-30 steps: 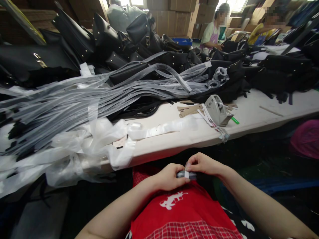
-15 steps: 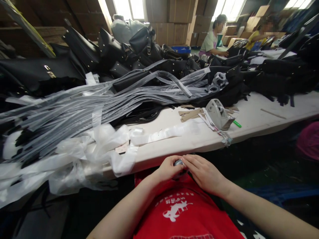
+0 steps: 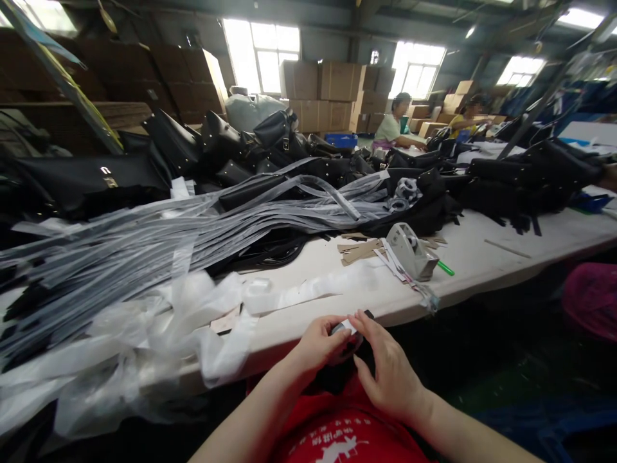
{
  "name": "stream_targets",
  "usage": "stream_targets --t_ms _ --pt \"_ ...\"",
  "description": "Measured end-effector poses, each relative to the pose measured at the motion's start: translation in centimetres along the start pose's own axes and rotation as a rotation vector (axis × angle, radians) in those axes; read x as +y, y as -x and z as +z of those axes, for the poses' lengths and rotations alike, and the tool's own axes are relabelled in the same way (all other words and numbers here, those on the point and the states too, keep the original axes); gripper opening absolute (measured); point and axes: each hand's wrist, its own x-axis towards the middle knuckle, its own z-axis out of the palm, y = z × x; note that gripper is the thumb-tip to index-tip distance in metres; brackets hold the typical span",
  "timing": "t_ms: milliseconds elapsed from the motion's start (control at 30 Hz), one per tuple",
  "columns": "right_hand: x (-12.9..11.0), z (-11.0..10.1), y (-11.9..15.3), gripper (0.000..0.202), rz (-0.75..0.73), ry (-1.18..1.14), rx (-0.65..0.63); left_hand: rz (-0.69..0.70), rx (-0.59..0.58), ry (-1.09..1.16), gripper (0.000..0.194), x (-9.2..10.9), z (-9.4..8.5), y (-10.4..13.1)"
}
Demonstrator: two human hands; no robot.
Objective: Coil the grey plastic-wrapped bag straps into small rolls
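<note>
Close to my body, just off the table's front edge, my left hand is wrapped round a small dark rolled item with a white patch on top. My right hand touches the item's top with its fingertips, its thumb held apart below. What the item is cannot be made out, as my fingers cover much of it. Long grey plastic-wrapped straps lie across the table at the left. A grey tape dispenser stands beyond my right hand, near brown card strips.
Crumpled clear plastic hangs over the front edge of the white table. Black bags are heaped along the back. A green pen lies beside the dispenser. Two people sit farther back, before stacked cartons.
The view has tilted up, showing more windows. My right thumb has come away from the other fingers, and more of the held item, with its white patch, shows between my hands.
</note>
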Motion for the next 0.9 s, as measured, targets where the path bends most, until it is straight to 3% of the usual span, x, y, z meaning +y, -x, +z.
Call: stream_targets --t_ms 167,333,400,500,533,600,633,733,800,900 --pt "0.1 0.6 0.1 0.083 -0.074 0.096 0.003 0.006 0.019 0.026 0.053 -0.1 0.0 -0.1" --pt "-0.1 0.7 -0.3 0.086 -0.146 0.150 -0.024 -0.024 0.079 0.059 0.055 -1.5 -0.6 -1.0" --pt "1.0 0.1 -1.2 0.082 -0.169 0.146 -0.003 -0.042 0.097 0.053 0.060 -2.1 -0.9 -1.4" --pt "6.1 -2.9 -3.7 0.062 -0.102 0.188 0.155 -0.021 0.119 0.023 0.061 -2.6 -1.3 -1.5" --pt "8.7 -4.4 -4.7 0.054 -0.014 0.209 0.243 -0.014 0.129 0.013 0.060 -2.6 -1.3 -1.4" --pt "14.5 -7.5 -6.6 0.043 0.324 0.199 0.413 -0.024 0.146 -0.002 0.059 -2.6 -1.3 -1.0" --pt "17.5 -9.0 -7.3 0.040 0.528 0.167 0.426 -0.031 0.161 0.001 0.059 -2.6 -1.3 -0.8" --pt "24.4 -11.8 -8.0 0.031 0.743 0.094 0.384 -0.031 0.228 0.030 0.060 -3.1 -1.3 -0.4" --pt "27.0 -12.2 -7.7 0.033 0.800 0.018 0.344 -0.029 0.263 0.052 0.061 -3.6 -1.4 -0.6" --pt "28.5 -11.7 -7.4 0.032 0.815 -0.109 0.323 -0.022 0.246 0.063 0.063 -4.1 -1.7 -1.1"
